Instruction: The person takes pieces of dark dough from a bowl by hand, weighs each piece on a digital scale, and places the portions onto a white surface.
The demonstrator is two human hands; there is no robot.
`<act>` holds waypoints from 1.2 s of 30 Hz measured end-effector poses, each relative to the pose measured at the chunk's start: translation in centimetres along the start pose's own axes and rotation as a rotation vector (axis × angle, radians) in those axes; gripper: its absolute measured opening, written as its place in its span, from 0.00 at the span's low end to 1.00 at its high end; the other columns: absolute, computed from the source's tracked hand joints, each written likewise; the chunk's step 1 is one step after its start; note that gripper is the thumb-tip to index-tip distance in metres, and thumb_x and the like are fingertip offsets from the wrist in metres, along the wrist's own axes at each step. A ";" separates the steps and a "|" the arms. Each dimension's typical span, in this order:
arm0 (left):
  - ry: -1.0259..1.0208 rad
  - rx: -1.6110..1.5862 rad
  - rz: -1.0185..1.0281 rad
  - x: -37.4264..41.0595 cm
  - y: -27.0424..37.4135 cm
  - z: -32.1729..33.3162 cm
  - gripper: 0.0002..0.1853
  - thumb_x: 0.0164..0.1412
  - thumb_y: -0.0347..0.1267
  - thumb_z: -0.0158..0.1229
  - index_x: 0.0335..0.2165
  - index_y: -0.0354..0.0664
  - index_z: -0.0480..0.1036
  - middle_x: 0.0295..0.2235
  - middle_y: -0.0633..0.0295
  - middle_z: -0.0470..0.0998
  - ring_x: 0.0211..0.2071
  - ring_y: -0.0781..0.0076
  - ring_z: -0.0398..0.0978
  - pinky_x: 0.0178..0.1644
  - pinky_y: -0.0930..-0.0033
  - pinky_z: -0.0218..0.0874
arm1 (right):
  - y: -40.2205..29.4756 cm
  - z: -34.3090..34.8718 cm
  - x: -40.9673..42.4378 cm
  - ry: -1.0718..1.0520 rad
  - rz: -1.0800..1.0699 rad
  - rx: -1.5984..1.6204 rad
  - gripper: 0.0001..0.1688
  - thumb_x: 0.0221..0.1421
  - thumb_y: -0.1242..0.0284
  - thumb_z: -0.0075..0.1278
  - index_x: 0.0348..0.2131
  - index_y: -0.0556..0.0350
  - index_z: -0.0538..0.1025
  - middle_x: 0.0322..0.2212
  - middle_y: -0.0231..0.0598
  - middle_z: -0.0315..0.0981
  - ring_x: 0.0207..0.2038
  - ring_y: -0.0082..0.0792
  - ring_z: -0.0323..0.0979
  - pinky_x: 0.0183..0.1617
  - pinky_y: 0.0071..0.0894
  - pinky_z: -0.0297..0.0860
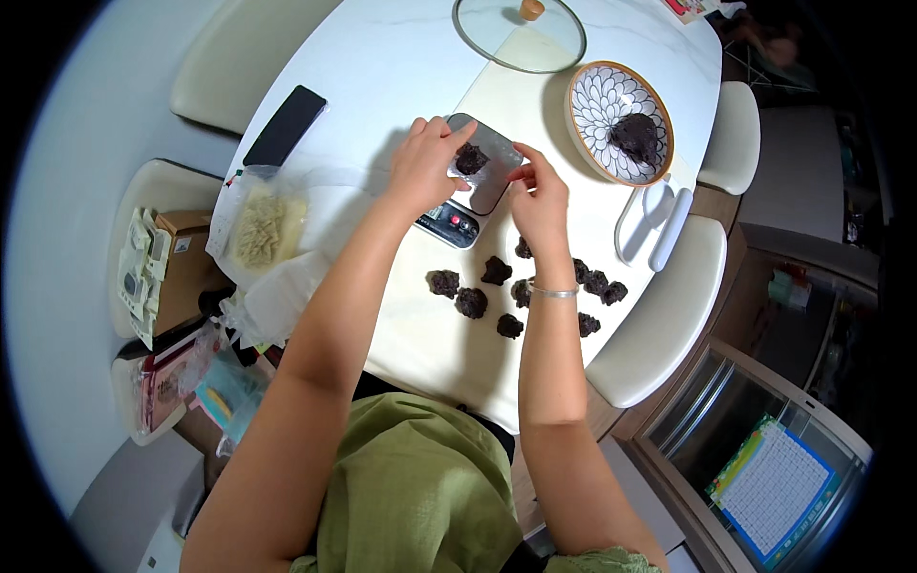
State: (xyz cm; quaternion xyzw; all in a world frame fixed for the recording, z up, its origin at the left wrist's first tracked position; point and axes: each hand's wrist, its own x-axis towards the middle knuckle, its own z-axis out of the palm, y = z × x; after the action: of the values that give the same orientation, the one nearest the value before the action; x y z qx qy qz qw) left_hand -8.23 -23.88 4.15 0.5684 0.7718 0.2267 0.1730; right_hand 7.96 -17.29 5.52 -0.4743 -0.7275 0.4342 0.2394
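Observation:
A dark, lumpy ball of paste (471, 159) sits on the metal plate of a digital kitchen scale (491, 188). My left hand (432, 159) reaches over the plate's left side, thumb and fingers spread around the ball; whether they touch it I cannot tell. At the plate's right edge is my right hand (536, 188), fingers bent, with a silver bangle on the wrist. Several similar dark lumps (471, 303) lie on the pale mat nearer me, some partly behind my right forearm. A petal-patterned bowl (582, 129) at the right holds a larger dark mass (635, 138).
A glass lid (494, 36) with a wooden knob lies at the far side. Right of the mat are a white tray-like item (630, 225) and a pale bar-shaped object (671, 230). A black phone (285, 127) and a plastic bag of pale food (261, 225) lie left. Chairs surround the table.

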 end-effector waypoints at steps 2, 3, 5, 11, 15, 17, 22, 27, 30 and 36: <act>0.021 -0.042 0.015 0.0 0.5 -0.6 0.41 0.36 0.34 0.73 0.53 0.55 0.69 0.36 0.65 0.70 0.41 0.64 0.66 0.46 0.66 0.63 | 0.9 -1.7 -0.8 0.026 0.078 0.191 0.22 0.48 0.87 0.40 0.44 0.61 0.75 0.27 0.38 0.72 0.27 0.25 0.71 0.33 0.24 0.71; 0.057 -0.077 0.024 0.1 1.0 -1.1 0.40 0.36 0.34 0.73 0.53 0.55 0.69 0.35 0.65 0.70 0.40 0.64 0.66 0.45 0.66 0.63 | 1.3 -2.8 -1.3 0.042 0.116 0.286 0.22 0.49 0.87 0.39 0.43 0.60 0.75 0.26 0.36 0.72 0.27 0.23 0.70 0.33 0.22 0.70; 0.132 -0.142 0.026 -0.1 1.5 -2.5 0.40 0.37 0.35 0.73 0.53 0.54 0.69 0.34 0.64 0.70 0.39 0.64 0.67 0.45 0.65 0.63 | 1.3 -5.0 -2.9 0.135 0.122 0.460 0.22 0.50 0.88 0.38 0.42 0.59 0.76 0.26 0.31 0.70 0.25 0.18 0.67 0.30 0.17 0.67; 0.372 -0.528 -0.014 0.3 2.9 -4.6 0.23 0.49 0.39 0.67 0.46 0.50 0.75 0.30 0.68 0.71 0.30 0.76 0.65 0.30 0.75 0.59 | 3.3 -9.3 -6.6 0.406 0.250 0.698 0.17 0.51 0.87 0.41 0.40 0.64 0.75 0.27 0.31 0.70 0.22 0.19 0.63 0.26 0.15 0.61; 0.369 -0.468 0.053 0.7 3.4 -3.9 0.20 0.51 0.38 0.66 0.45 0.50 0.76 0.30 0.68 0.71 0.32 0.77 0.66 0.28 0.77 0.57 | 3.5 -9.4 -6.8 0.413 0.267 0.714 0.18 0.50 0.87 0.41 0.41 0.64 0.75 0.27 0.32 0.71 0.23 0.19 0.64 0.27 0.15 0.61; 0.351 -0.439 0.067 0.8 3.6 -3.5 0.19 0.52 0.37 0.65 0.45 0.50 0.76 0.31 0.69 0.71 0.32 0.78 0.66 0.28 0.78 0.57 | 3.5 -9.3 -6.6 0.419 0.265 0.704 0.18 0.50 0.86 0.41 0.41 0.64 0.75 0.27 0.32 0.71 0.24 0.19 0.64 0.27 0.16 0.62; 0.312 -0.437 0.039 1.2 3.8 -3.2 0.19 0.54 0.33 0.63 0.46 0.50 0.75 0.33 0.69 0.72 0.32 0.81 0.64 0.29 0.81 0.57 | 3.9 -9.3 -6.0 0.409 0.253 0.720 0.17 0.51 0.86 0.42 0.40 0.63 0.75 0.27 0.32 0.71 0.24 0.20 0.65 0.28 0.16 0.62; 0.312 -0.451 0.030 1.9 3.8 -2.6 0.17 0.54 0.34 0.63 0.44 0.50 0.77 0.31 0.68 0.72 0.31 0.79 0.66 0.28 0.79 0.57 | 5.0 -9.4 -5.6 0.404 0.258 0.739 0.16 0.51 0.86 0.42 0.41 0.64 0.75 0.27 0.32 0.71 0.25 0.21 0.65 0.29 0.19 0.64; 0.270 -0.483 -0.024 2.2 3.9 -2.3 0.16 0.54 0.34 0.63 0.43 0.50 0.77 0.30 0.68 0.72 0.31 0.78 0.68 0.28 0.77 0.58 | 5.3 -9.3 -5.1 0.377 0.276 0.726 0.13 0.54 0.84 0.44 0.40 0.63 0.75 0.29 0.34 0.72 0.28 0.24 0.69 0.33 0.20 0.67; 0.188 -0.441 0.023 1.6 5.0 -1.6 0.16 0.55 0.26 0.59 0.45 0.47 0.76 0.34 0.67 0.73 0.32 0.82 0.69 0.29 0.83 0.59 | 9.4 -13.6 3.0 0.422 0.086 0.231 0.11 0.52 0.81 0.52 0.38 0.66 0.75 0.31 0.40 0.76 0.31 0.28 0.76 0.35 0.24 0.70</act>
State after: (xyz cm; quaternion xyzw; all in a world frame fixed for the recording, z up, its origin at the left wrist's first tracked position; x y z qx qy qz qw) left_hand -5.53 -21.32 8.24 0.5020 0.7096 0.4439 0.2177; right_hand 21.51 -7.46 4.19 -0.5547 -0.5860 0.4155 0.4199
